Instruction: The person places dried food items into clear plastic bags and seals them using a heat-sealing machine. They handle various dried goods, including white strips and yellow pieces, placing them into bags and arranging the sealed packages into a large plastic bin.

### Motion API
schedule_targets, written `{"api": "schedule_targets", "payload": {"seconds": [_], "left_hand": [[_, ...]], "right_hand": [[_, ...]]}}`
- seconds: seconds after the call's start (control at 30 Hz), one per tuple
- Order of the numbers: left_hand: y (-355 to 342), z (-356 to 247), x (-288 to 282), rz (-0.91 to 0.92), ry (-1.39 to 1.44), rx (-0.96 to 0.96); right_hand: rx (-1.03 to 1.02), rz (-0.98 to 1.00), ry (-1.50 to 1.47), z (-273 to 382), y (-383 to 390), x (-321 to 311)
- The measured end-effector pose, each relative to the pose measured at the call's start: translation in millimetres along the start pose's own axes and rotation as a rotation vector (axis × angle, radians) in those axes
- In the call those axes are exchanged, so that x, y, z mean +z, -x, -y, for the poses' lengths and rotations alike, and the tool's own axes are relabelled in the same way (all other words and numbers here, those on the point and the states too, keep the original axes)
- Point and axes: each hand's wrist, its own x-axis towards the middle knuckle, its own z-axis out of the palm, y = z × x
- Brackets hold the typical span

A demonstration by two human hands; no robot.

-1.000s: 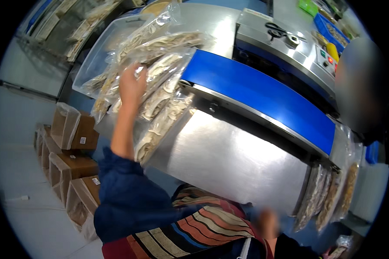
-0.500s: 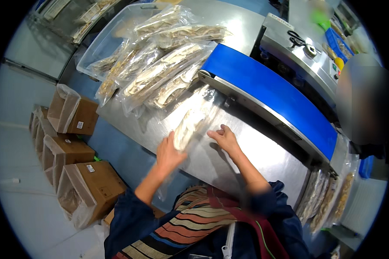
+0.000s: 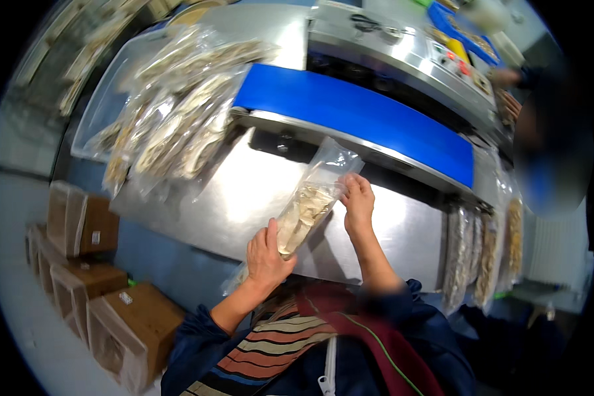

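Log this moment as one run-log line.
left hand: gripping filled clear bag, lower part | right hand: at bag's upper right side | bag: over metal table | nearby: blue belt, piled bags

Plastic-lined cardboard boxes (image 3: 153,325) at left, dark scissors (image 3: 365,24), blue basket (image 3: 441,18) at upper right

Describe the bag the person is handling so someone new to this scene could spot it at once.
Find the blue belt, then the steel table just below it in view. There, a clear bag of pale pieces slants between the left grip and right grip. Unlike the heaped bags at left, it is on its own, touched by both.
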Motion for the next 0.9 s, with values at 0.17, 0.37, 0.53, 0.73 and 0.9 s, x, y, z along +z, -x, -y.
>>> {"api": "schedule_targets", "payload": {"seconds": [0.17,0.37,0.53,0.73,0.9], "left_hand": [[-22.6,-56.6,19.9,0.046,0.103,0.143],[-67.7,-111.8,53.2,0.337,0.562,0.167],[-155.2,-187.9,83.0,0.387,1.238,0.053],[-169.4,-228.9,80.7,0.419,1.42,-0.072],[-178.5,-252.2,94.1,0.32,1.625,-0.421]], "right_hand": [[-0.243,-0.094,0.012,46.0,-8.8,-61.0],[-0.298,-0.185,-0.091,130.0,-9.9,-123.5],[-0.335,-0.187,0.054,154.1,-15.3,-165.0],[-0.449,-0.321,0.194,157.8,-10.1,-182.2],[-0.409,-0.389,0.17,184.9,7.1,-192.1]]}}
